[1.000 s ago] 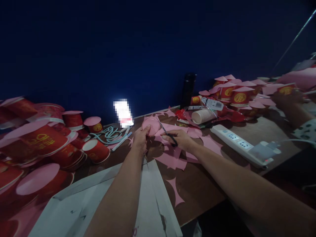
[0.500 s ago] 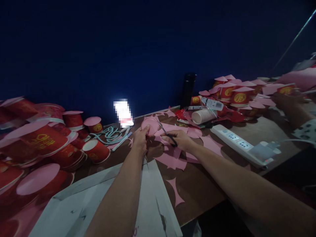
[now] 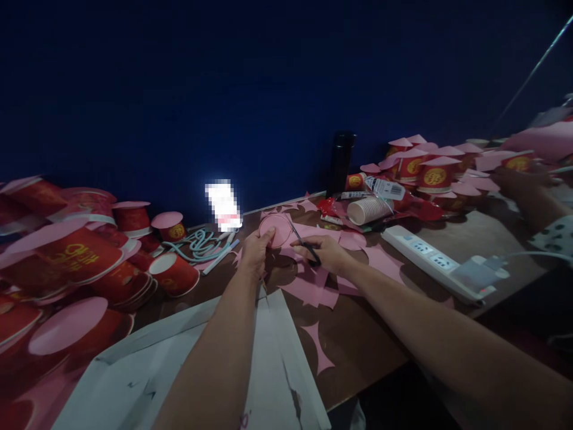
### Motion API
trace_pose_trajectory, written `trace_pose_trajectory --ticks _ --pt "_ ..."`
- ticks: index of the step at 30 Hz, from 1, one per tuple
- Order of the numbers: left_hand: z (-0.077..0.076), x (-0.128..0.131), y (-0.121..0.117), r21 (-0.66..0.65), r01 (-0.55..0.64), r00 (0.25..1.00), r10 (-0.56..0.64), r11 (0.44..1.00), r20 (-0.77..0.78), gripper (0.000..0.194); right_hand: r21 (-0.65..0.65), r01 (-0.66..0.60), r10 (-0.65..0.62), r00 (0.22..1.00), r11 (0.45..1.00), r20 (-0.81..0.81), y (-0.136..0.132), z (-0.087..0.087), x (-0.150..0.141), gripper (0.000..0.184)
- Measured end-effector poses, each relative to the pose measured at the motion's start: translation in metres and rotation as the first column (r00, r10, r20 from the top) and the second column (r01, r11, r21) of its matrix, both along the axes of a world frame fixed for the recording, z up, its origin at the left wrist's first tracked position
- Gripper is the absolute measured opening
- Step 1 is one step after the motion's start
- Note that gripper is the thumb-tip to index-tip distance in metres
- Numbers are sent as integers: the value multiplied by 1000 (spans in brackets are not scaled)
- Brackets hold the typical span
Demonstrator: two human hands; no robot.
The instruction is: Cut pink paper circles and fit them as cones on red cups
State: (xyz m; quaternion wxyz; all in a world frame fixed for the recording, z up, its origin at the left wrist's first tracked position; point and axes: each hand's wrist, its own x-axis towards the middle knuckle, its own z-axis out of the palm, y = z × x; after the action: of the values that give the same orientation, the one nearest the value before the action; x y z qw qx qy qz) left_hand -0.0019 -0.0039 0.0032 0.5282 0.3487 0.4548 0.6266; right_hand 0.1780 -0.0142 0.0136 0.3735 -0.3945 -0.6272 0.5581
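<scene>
My left hand [image 3: 254, 254] pinches a round pink paper disc [image 3: 276, 229] and holds it up above the brown table [image 3: 367, 334]. Closed on the black handles of a pair of scissors [image 3: 303, 242], my right hand [image 3: 326, 253] keeps the blades against the disc's right edge. Pink paper offcuts [image 3: 313, 289] lie on the table under and around both hands.
Red paper cups with pink lids [image 3: 76, 257] pile up at the left, more of them [image 3: 430, 170] at the back right. A white power strip [image 3: 436, 263], a stack of white cups [image 3: 369, 210], a dark bottle [image 3: 342, 161], coiled cables [image 3: 199, 243], a lit phone [image 3: 222, 206] and white cardboard [image 3: 179, 364] lie about. Another person's arm [image 3: 537, 203] reaches in at the right.
The pink disc has turned slightly in my left hand and the scissors have shifted a little along its edge. Otherwise nothing has moved.
</scene>
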Motion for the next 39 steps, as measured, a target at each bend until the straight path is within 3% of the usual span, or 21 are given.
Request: trace_pose_trajectory --ticks 17,39 --pt "-3 -1 3 -10 -40 999 40 999 33 40 16 20 -21 998 1000 54 -5 10 0 49" --pt "0 -1 1 -36 -54 997 56 998 47 36 106 11 -20 996 994 85 -1 6 3 47"
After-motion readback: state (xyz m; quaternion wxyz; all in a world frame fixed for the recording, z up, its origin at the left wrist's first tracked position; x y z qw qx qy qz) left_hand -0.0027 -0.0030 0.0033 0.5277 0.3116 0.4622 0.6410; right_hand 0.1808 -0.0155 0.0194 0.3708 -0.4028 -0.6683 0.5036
